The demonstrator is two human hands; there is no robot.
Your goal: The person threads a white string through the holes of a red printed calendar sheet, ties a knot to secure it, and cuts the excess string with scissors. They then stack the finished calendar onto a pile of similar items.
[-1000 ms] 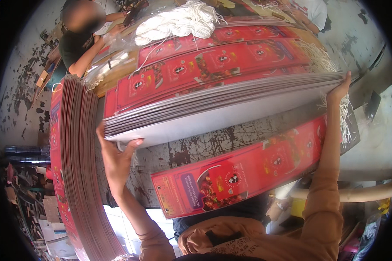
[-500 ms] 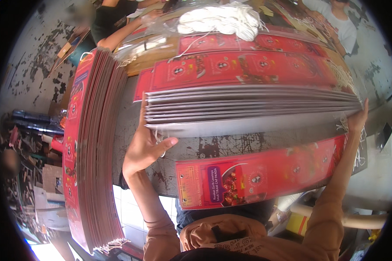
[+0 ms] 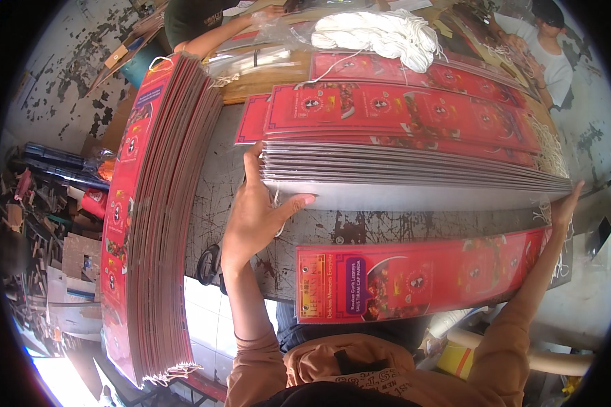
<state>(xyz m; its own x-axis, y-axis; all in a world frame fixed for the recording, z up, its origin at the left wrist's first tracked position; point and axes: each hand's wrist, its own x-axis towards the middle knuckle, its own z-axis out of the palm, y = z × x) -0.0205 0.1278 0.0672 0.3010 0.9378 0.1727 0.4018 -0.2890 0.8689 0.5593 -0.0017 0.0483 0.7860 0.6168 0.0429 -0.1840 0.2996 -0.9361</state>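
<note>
A stack of long printed panels [image 3: 414, 197] stands on edge across the table, its white backs and pale edges toward me. My left hand [image 3: 258, 220] grips the left end, thumb on the white face and fingers behind. At the right end my right hand [image 3: 565, 207] presses against the panels, its fingers partly hidden. White strings hang from both ends. Nearer to me, under my right forearm, a red panel [image 3: 414, 281] with food pictures lies face up at the table's front edge. More red panels [image 3: 387, 112] lie flat just behind the stack.
A tall stack of red panels [image 3: 159, 224] stands along the left side. White string hanks [image 3: 377, 37] lie at the back. Black scissor-like handles [image 3: 209, 264] rest by my left wrist on the worn grey table [image 3: 214, 183]. Two people [image 3: 553, 61] work across the table.
The view has swung, so everything sits farther right in the picture. The held panels' edges look more even at the left end. Black handles now show beside my left wrist.
</note>
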